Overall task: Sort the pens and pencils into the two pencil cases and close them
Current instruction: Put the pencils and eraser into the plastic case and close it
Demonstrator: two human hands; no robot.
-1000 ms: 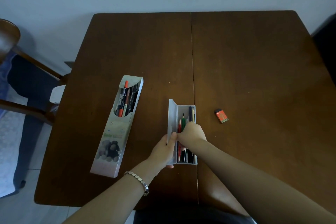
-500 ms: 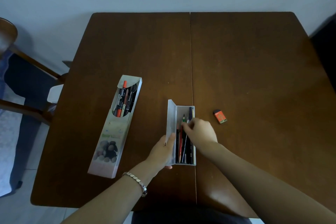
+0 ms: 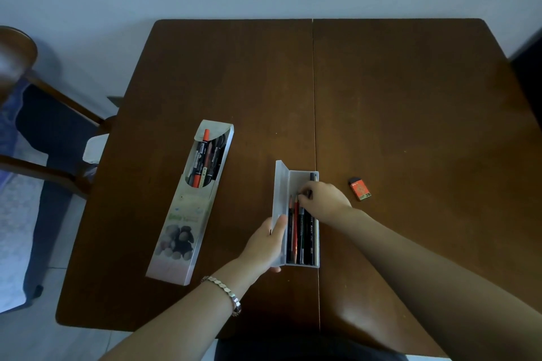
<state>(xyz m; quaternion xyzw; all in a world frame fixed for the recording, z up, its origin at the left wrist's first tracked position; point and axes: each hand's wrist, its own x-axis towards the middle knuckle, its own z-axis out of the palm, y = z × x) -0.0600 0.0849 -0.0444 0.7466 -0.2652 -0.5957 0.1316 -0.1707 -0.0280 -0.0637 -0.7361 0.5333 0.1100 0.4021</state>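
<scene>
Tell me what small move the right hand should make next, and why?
Probably release the pencils and lift the right hand out of the case: all pencils lie inside, no pen is loose on the table, and the left hand holds the lid upright, ready to close.

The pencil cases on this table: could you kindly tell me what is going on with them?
A person is filling them. The left hand holds up the lid of the small clear case, while the right hand pinches one of the pencils lying inside. The long printed case lies apart to the left, its top open, with pens in it. An eraser sits on the table, right of the clear case.
</scene>
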